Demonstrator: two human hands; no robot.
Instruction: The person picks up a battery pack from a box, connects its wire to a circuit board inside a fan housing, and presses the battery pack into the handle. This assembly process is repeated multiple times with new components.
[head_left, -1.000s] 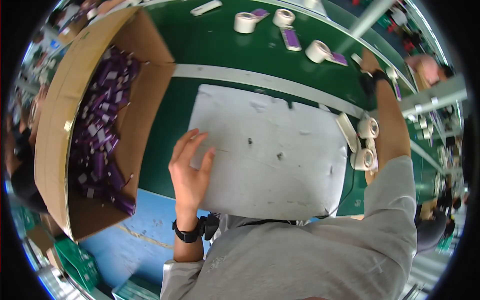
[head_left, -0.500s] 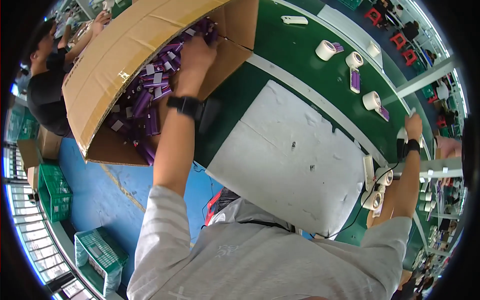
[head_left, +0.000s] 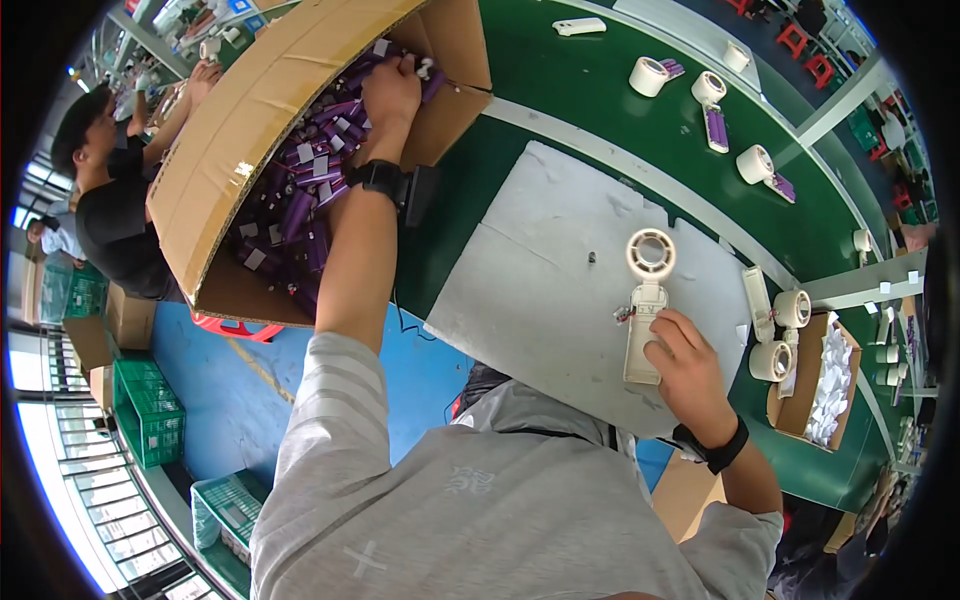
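My left hand point(head_left: 392, 98) reaches into a tilted cardboard box point(head_left: 300, 50) full of purple battery packs point(head_left: 318, 165). Its fingers are curled closed among the packs; what they hold is hidden. A purple pack with a white plug lies right beside the fingertips. Over the white foam sheet point(head_left: 545, 250), my right hand point(head_left: 690, 375) grips a cream handheld fan housing point(head_left: 640, 350) by the right side of its handle. The handle is opened up, with small wires at its left side, and the round fan head points away from me.
Fan bodies with purple packs point(head_left: 715, 125) stand along the green bench point(head_left: 560, 75). A handle shell point(head_left: 580, 27) lies at the far side. Right of the foam are more fan bodies point(head_left: 770, 360) and a carton of white pieces point(head_left: 832, 385). A co-worker point(head_left: 115, 210) sits beyond the box.
My right hand has come from the bench's far right back to the foam sheet, now with a fan housing in it. My left hand stays in the box, its fingers shifted slightly.
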